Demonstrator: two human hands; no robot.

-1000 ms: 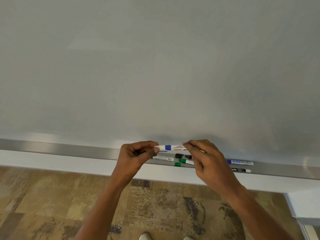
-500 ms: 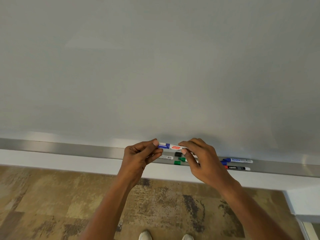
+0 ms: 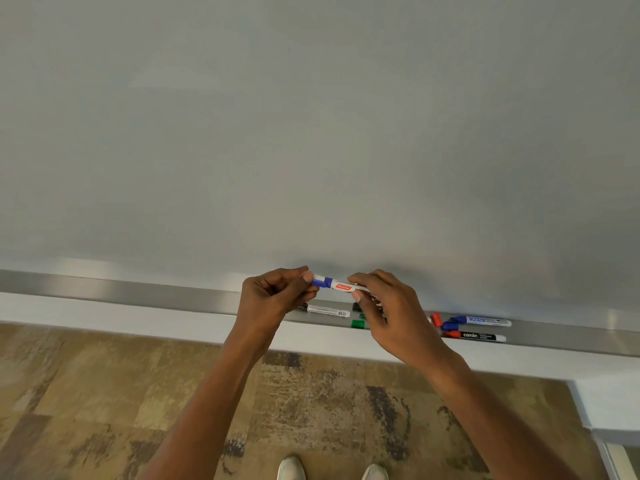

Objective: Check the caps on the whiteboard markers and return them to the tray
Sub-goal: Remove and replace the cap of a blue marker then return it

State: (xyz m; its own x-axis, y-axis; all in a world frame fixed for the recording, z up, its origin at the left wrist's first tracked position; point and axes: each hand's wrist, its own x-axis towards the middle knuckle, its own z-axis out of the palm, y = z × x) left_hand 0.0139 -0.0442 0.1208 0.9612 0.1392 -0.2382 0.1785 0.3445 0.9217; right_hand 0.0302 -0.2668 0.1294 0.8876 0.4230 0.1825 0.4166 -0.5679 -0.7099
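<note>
I hold a white marker with a blue cap (image 3: 335,285) level, just above the metal tray (image 3: 138,295). My left hand (image 3: 273,297) pinches the blue cap end and my right hand (image 3: 388,311) grips the barrel end. In the tray below lie a white-barrelled marker (image 3: 327,311), a green marker (image 3: 358,323) partly hidden by my right hand, and a black cap (image 3: 356,306). Further right lie a blue marker (image 3: 483,320), a black-labelled marker with a red cap (image 3: 476,336) and a red cap (image 3: 436,319).
The whiteboard (image 3: 311,133) fills the upper view right behind my hands. A white ledge (image 3: 104,317) runs under the tray. Patterned carpet (image 3: 104,410) lies below, with my shoes (image 3: 292,467) at the bottom edge.
Both hands have drawn closer together along the blue marker, and my left thumb and fingers now sit on its blue cap. The view has shifted slightly.
</note>
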